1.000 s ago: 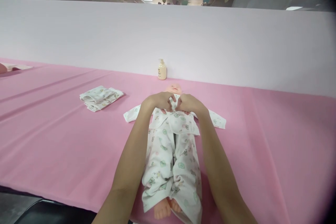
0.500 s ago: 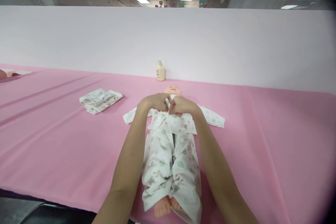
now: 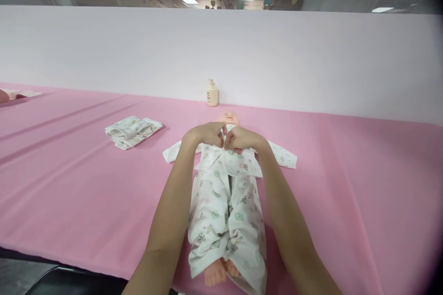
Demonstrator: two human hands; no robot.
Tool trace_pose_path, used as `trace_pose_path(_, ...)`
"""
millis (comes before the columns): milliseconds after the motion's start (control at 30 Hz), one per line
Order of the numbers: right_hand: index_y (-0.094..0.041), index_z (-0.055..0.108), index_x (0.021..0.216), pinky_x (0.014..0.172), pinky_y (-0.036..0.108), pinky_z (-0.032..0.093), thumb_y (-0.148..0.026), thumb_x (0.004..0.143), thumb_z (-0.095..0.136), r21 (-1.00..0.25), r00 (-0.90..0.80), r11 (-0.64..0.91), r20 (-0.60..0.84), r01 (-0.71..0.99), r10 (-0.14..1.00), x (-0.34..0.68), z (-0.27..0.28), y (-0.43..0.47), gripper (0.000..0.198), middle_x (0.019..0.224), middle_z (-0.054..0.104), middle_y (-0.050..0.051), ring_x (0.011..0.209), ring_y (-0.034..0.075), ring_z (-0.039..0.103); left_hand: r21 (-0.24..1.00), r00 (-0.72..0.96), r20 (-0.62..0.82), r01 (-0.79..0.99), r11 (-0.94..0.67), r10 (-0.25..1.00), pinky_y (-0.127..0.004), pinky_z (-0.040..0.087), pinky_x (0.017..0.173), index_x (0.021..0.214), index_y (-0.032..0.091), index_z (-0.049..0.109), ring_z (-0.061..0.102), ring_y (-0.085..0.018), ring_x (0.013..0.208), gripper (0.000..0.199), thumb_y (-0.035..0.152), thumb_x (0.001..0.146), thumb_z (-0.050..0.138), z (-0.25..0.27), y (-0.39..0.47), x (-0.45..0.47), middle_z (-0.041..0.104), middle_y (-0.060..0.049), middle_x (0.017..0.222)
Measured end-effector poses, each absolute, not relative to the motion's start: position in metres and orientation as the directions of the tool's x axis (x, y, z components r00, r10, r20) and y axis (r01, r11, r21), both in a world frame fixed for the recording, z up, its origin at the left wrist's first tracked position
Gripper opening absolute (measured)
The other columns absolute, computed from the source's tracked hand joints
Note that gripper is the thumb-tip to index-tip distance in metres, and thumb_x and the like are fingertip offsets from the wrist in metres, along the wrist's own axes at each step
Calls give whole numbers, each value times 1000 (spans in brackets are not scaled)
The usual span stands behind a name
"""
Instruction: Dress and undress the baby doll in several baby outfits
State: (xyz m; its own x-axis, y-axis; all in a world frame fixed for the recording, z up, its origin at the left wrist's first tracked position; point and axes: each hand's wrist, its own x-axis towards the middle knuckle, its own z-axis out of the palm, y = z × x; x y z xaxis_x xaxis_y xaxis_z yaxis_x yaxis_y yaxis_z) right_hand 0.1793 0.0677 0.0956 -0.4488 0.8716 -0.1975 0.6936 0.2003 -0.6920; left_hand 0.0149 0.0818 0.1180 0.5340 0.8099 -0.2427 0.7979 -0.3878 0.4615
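A baby doll (image 3: 229,118) lies on its back, head away from me, its bare feet (image 3: 215,273) showing at the near end. It wears a white printed baby top (image 3: 238,162) and matching pants (image 3: 211,207); the sleeves spread out to both sides. My left hand (image 3: 209,134) and my right hand (image 3: 242,139) meet over the doll's chest, fingers bent and pinched at the front of the top. What exactly the fingertips grip, perhaps an edge or a fastening, is too small to make out.
A folded printed cloth (image 3: 133,132) lies to the left on the pink table cover (image 3: 86,184). A cream pump bottle (image 3: 212,94) stands behind the doll's head by the white wall (image 3: 221,50). At the far left edge lies a pinkish item (image 3: 17,94), partly out of view.
Both hands stay at the doll's chest with only slight finger movement. My right wrist has shifted a little to the right; the top's lower right edge has spread slightly.
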Motion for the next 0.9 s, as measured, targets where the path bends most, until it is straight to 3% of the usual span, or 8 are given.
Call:
trace_pose_path(267, -15, 53, 60, 47, 21, 49, -12, 75, 61, -674, -424, 149, -264, 723, 866, 179, 98, 65, 17, 51, 54, -1, 47, 13, 58, 396, 545, -171, 800, -450, 821, -26, 47, 67, 98, 22, 48, 63, -19, 85, 38, 25, 62, 60, 117, 81, 18, 67, -1, 96)
trace_pose_path(567, -14, 63, 74, 54, 20, 52, -10, 74, 64, -719, -476, 181, -230, 671, 849, 185, 99, 67, 5, 64, 61, 0, 56, 12, 60, 425, 553, -160, 786, -449, 818, -25, 47, 65, 97, 23, 48, 64, -19, 83, 36, 26, 63, 60, 115, 83, 15, 67, 0, 93)
trace_pose_path(700, -14, 61, 70, 52, 21, 52, -11, 73, 65, -713, -465, 190, -211, 675, 860, 183, 93, 73, 6, 58, 58, -1, 56, 13, 60, 374, 541, -134, 804, -463, 830, -26, 46, 61, 92, 22, 49, 63, -20, 82, 31, 25, 63, 59, 119, 79, 19, 66, -1, 94)
trace_pose_path(900, -14, 61, 67, 51, 20, 51, -14, 74, 66, -762, -504, 202, -183, 616, 844, 185, 89, 75, 9, 55, 57, -1, 55, 12, 59, 458, 545, -172, 782, -423, 821, -25, 48, 61, 95, 22, 49, 65, -19, 80, 34, 23, 63, 58, 120, 78, 21, 67, -1, 92)
